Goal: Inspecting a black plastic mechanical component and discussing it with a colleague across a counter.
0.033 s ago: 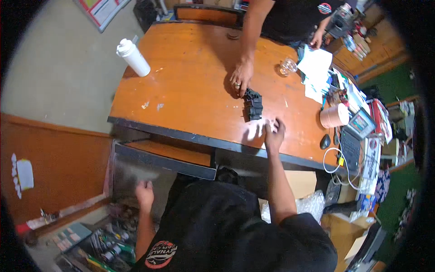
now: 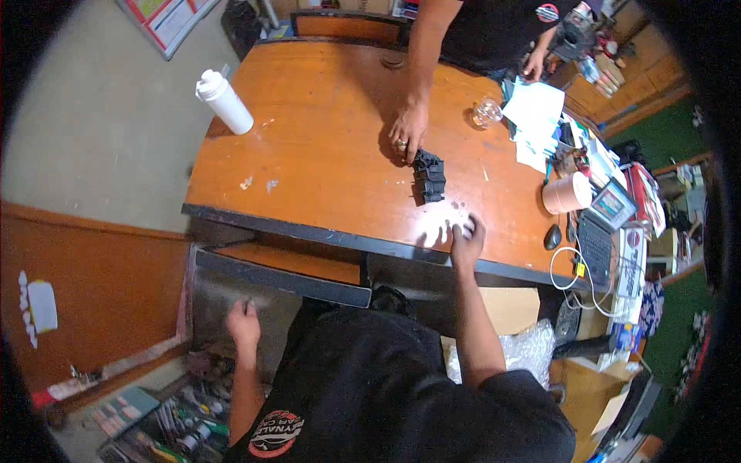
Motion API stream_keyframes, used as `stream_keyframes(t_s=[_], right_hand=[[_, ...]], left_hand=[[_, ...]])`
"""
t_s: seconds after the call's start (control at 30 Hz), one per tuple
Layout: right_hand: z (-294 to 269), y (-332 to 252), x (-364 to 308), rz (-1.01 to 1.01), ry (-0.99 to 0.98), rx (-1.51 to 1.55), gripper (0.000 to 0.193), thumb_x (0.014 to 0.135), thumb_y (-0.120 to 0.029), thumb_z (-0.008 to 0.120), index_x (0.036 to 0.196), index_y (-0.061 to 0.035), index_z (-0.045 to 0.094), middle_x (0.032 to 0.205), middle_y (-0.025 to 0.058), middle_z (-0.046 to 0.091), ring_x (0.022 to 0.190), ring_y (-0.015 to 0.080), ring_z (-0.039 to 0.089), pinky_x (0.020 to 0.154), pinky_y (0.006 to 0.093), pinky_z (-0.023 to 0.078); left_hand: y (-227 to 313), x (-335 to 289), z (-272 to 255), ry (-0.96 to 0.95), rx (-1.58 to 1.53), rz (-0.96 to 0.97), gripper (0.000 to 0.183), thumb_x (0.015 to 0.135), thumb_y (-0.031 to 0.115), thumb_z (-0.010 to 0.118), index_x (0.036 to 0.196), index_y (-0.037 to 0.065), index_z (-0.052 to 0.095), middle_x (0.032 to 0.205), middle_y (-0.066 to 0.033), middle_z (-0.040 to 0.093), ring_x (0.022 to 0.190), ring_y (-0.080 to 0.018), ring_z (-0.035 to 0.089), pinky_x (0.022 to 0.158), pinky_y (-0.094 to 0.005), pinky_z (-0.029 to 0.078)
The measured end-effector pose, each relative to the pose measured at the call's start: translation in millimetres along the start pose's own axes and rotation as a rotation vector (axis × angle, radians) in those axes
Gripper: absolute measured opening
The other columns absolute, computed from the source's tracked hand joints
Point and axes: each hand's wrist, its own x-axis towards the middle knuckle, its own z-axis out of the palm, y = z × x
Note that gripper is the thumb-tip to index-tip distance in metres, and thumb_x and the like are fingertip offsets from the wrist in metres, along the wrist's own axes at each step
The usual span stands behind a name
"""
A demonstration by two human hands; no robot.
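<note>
A black ribbed part (image 2: 430,181), its exact kind unclear, lies on the orange wooden table (image 2: 324,147). Another person's hand (image 2: 409,130), with a ring, reaches down to the part's far end. My right hand (image 2: 468,243) rests over the near table edge, just right of and nearer than the part. Its fingers are bent and apart, and no object shows in them. Low on the left, beside the pulled-out drawer (image 2: 285,278), hangs my left hand (image 2: 245,326). It is loosely closed with thumb and forefinger upward, and nothing is visible in it.
A white bottle (image 2: 228,104) stands at the table's far left. Toward the right are a glass ashtray (image 2: 486,113), papers (image 2: 534,108), a pink cup (image 2: 567,193), a black mouse (image 2: 553,238) and a laptop (image 2: 594,247) with a white cable. Tools (image 2: 189,420) lie low at left.
The whole view has shifted very slightly. Both my hands, the other person's hand and the black part otherwise keep their places.
</note>
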Motion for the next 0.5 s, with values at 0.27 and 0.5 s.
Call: stream_keyframes(t_s=[0.27, 0.5], right_hand=[[-69.6, 4.3, -314.7, 0.273, -0.389, -0.403, 0.04, 0.097, -0.022, 0.076, 0.127, 0.0031, 0.07, 0.109, 0.0241, 0.078, 0.104, 0.0316, 0.077, 0.09, 0.0425, 0.058], [-116.9, 22.1, -529.0, 0.58, -0.728, -0.634, 0.05, 0.093, -0.031, 0.074, 0.134, -0.002, 0.071, 0.115, 0.029, 0.076, 0.109, 0.0475, 0.074, 0.092, 0.0527, 0.058]], left_hand=[[101.8, 143.9, -28.6, 0.089, -0.039, 0.749, 0.024, 0.103, 0.018, 0.065, 0.117, 0.001, 0.075, 0.115, -0.0192, 0.076, 0.111, -0.0416, 0.069, 0.097, -0.0514, 0.055], [83.6, 163.5, 16.6, -0.206, 0.097, 0.782, 0.028, 0.104, 0.031, 0.066, 0.111, 0.006, 0.076, 0.106, -0.0204, 0.077, 0.105, -0.0426, 0.071, 0.094, -0.0542, 0.055]])
